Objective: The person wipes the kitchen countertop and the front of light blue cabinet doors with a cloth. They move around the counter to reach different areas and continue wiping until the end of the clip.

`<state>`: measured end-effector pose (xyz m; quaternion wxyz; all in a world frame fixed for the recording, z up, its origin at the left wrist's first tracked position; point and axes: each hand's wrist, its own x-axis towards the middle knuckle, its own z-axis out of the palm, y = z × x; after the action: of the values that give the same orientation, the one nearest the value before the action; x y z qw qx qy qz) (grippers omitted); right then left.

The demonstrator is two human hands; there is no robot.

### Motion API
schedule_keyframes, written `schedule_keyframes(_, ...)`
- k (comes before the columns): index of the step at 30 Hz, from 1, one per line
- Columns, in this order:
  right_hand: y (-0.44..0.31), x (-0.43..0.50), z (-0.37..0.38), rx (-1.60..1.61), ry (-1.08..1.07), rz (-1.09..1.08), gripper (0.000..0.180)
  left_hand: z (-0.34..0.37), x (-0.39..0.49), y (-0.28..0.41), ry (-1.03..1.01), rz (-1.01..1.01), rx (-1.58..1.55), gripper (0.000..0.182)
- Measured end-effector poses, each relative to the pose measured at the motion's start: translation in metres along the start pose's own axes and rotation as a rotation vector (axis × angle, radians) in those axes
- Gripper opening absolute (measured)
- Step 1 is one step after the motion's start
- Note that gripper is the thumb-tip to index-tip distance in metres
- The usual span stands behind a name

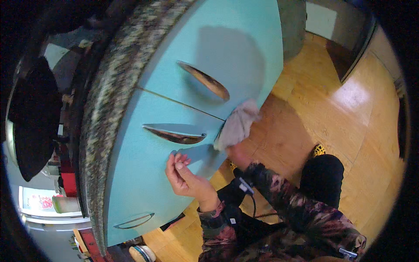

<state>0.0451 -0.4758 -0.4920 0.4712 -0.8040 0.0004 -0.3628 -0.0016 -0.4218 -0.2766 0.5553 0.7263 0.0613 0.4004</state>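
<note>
A light-blue cabinet front (157, 170) fills the middle of the view. A thin gap (183, 104) separates its panels, and recessed metal handles (176, 135) are set into it. My right hand (241, 155), blurred, is closed on a crumpled pale cloth (238, 126). This cloth lies against the cabinet's edge near the end of the gap. Below the middle handle, my left hand (190, 180) hovers close to the blue front with its fingers curled and the thumb across them. Whether it pinches anything small cannot be made out.
A speckled stone countertop edge (114, 98) runs along the cabinet's left side. A wooden floor (347, 137) spreads at right, with a dark-edged panel (358, 49) at upper right. A striped round object (142, 253) lies near the bottom, and a cable (254, 206) hangs by my legs.
</note>
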Motion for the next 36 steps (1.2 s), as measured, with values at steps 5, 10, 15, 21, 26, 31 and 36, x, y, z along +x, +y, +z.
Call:
schedule_keyframes(5,-0.015,0.009,0.019,0.371,-0.017,0.177,0.060,-0.006,0.008,-0.006,-0.008,-0.011,-0.046,0.025)
schedule_keyframes(10,-0.037,0.042,-0.014,0.386,-0.116,0.075,0.058,-0.020,0.012,-0.013,0.019,0.055,0.024,0.022)
schedule_keyframes(15,-0.086,0.045,-0.046,0.297,-0.298,-0.134,0.057,-0.039,0.019,-0.023,0.090,0.203,-0.047,0.023)
schedule_keyframes(21,-0.160,0.077,-0.014,0.346,-0.277,-0.400,0.055,-0.068,0.026,-0.037,0.233,0.112,-0.026,0.023)
schedule_keyframes(26,-0.179,0.072,0.003,0.419,-0.350,-0.352,0.054,-0.088,0.014,-0.023,0.214,0.471,0.060,0.020)
schedule_keyframes(31,-0.175,0.074,-0.057,0.594,-0.640,-0.036,0.055,-0.093,-0.002,-0.008,-0.340,0.759,0.146,0.028)
schedule_keyframes(36,-0.167,0.131,-0.118,0.607,-0.847,-0.397,0.055,-0.054,0.017,-0.029,-0.307,0.577,0.138,0.043)
